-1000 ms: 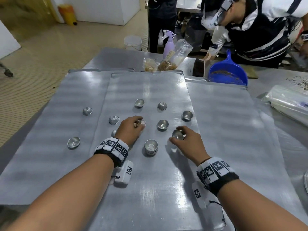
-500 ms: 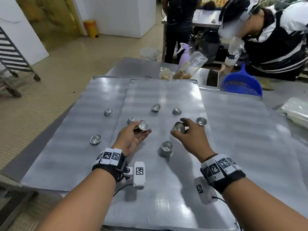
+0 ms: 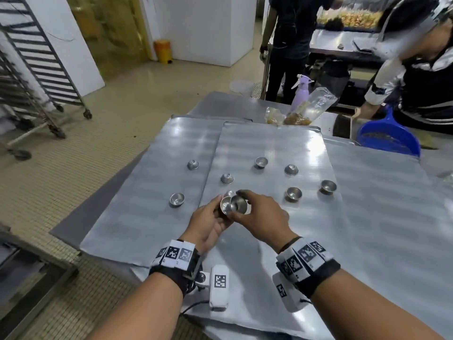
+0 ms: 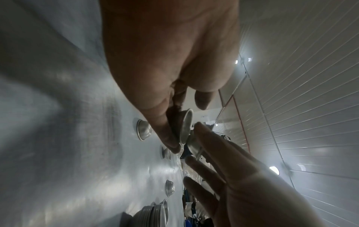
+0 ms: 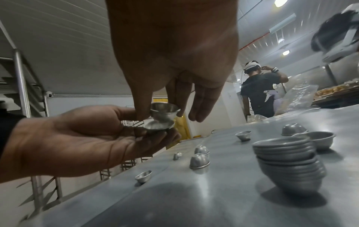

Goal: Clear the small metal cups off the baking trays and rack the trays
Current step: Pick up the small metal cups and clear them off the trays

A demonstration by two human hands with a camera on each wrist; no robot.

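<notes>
Both hands meet above the near part of the middle flat grey metal baking tray [image 3: 269, 148]. The right hand [image 3: 259, 217] pinches a small round shiny metal cup [image 5: 164, 113], thumb on one side and fingertips on the other, so its grip is narrow on that cup. Its base touches the mouth of a second small metal cup [image 5: 158, 126], which the left hand [image 3: 208, 223] holds palm up on its curled fingers. Just beside the hands a nested stack of metal cups [image 5: 287, 159] stands on the tray. Single cups lie scattered farther out, some upright [image 3: 293, 193], some upside down [image 3: 227, 178]. Two more sit on the left tray [image 3: 152, 182]. The trays overlap on a steel worktop [image 3: 232, 104].
</notes>
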